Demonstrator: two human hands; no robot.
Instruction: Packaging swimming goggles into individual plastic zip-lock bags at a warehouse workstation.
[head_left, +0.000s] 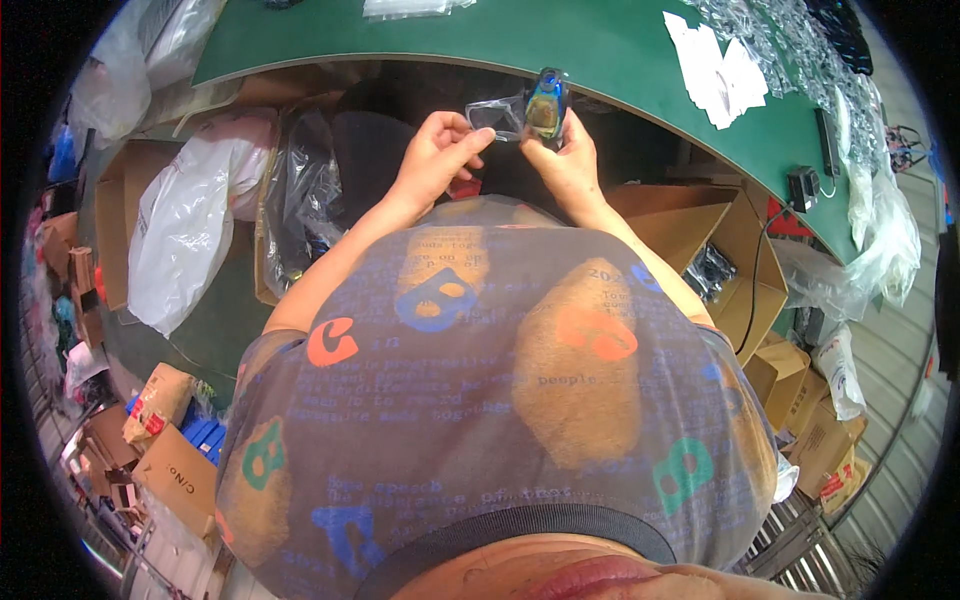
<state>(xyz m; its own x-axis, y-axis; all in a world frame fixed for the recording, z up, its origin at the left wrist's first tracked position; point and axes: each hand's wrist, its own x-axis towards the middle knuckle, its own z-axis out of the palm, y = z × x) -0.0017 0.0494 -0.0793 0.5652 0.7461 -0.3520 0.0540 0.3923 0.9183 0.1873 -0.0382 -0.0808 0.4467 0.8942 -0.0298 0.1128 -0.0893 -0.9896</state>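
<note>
In front of my chest, at the near edge of the green table (330, 42), both hands are raised close together. My left hand (440, 158) pinches a small clear plastic piece with pale edges (496, 120) between thumb and fingers. Upright in my right hand (568, 172) is a small oval device (544, 108) with a dark, blue-tinged rim and a yellowish middle; its exact kind is unclear. The plastic piece reaches almost to the device's left side. Whether the two touch, I cannot tell.
White paper pieces (708, 72) and a heap of clear plastic wrappers (775, 35) lie on the table's right part. A black adapter (803, 188) with a cable hangs by its edge. Open cardboard boxes (660, 215) stand at right; a white plastic bag (190, 230) fills one at left.
</note>
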